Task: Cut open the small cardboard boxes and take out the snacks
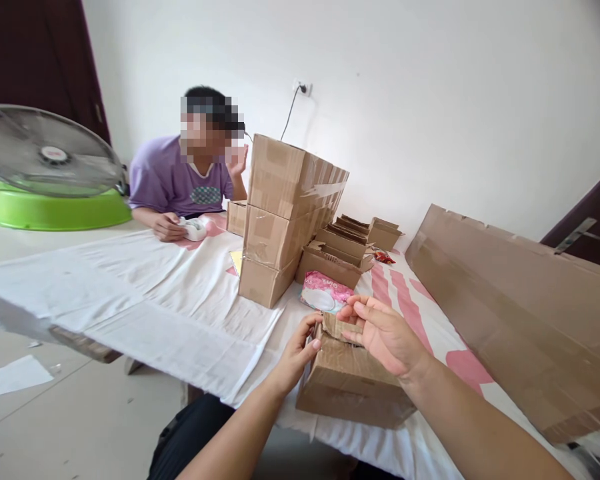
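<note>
A brown cardboard box [355,383] lies in front of me at the table's near edge, with a torn, raised flap [335,326] on top. My left hand [296,352] holds the box at its left upper edge, fingers by the flap and thumb on the near side. My right hand [383,331] hovers over the right part of the box, palm partly turned up. Its fingers are loosely bent and apart, and I see nothing in them. Just beyond the box lies a pink and white soft pack [325,291].
Stacked taped boxes [275,220] stand left of centre; open boxes [330,263] sit behind the pack. A large cardboard sheet [520,320] leans along the right. Across the table, a person in purple [165,173] rests one hand near a white object [195,229]. A fan [55,157] is far left.
</note>
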The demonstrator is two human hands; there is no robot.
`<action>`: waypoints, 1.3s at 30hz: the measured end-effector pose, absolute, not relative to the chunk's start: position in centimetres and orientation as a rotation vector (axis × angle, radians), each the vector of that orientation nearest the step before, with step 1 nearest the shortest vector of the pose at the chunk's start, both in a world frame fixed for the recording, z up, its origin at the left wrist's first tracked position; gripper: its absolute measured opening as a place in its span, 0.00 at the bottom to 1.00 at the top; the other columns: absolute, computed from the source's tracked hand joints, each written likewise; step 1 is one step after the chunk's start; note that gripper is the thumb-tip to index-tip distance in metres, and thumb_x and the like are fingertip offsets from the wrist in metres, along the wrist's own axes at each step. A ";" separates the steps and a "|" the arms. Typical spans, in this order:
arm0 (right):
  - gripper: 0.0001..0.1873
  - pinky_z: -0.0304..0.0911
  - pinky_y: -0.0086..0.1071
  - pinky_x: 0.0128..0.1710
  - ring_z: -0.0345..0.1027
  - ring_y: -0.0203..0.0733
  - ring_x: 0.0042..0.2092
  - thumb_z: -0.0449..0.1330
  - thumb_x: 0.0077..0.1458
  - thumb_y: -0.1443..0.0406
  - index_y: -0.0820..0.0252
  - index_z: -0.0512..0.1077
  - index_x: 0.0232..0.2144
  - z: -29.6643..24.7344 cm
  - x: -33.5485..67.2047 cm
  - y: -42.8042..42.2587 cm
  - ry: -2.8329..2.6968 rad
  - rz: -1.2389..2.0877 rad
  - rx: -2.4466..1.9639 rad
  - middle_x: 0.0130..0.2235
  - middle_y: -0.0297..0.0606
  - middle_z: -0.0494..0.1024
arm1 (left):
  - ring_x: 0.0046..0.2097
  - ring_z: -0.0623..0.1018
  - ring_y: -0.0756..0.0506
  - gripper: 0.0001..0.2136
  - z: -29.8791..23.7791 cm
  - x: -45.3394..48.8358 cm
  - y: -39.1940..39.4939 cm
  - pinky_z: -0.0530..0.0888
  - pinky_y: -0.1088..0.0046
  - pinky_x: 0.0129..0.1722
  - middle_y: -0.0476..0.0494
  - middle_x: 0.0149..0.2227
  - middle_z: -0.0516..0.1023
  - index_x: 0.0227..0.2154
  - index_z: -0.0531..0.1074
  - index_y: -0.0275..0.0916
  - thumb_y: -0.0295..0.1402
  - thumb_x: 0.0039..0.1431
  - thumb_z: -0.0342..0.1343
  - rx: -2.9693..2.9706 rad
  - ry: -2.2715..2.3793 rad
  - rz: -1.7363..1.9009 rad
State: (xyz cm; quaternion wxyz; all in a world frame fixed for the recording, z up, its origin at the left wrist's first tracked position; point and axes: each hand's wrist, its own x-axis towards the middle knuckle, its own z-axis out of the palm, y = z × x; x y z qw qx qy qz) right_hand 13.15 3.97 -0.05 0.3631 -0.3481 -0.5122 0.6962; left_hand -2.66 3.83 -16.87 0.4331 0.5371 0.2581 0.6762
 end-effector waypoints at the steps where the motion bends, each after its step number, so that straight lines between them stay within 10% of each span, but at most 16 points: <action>1: 0.21 0.56 0.44 0.49 0.65 0.42 0.44 0.73 0.40 0.54 0.56 0.71 0.33 -0.1 13.2 4.0 -1.301 1.793 -0.902 0.34 0.34 0.77 | 0.58 0.66 0.35 0.25 -16.9 -2.7 3.8 0.61 0.58 0.57 0.40 0.57 0.67 0.52 0.67 0.43 0.51 0.57 0.57 1.337 0.648 1.684; 39: 0.19 0.59 0.38 0.45 0.67 0.38 0.36 0.73 0.40 0.53 0.57 0.72 0.28 -0.3 14.2 4.7 -1.383 1.580 -0.905 0.28 0.31 0.75 | 0.57 0.67 0.37 0.22 -16.8 -2.8 3.8 0.61 0.61 0.57 0.42 0.55 0.69 0.51 0.69 0.45 0.49 0.58 0.58 1.340 0.616 1.712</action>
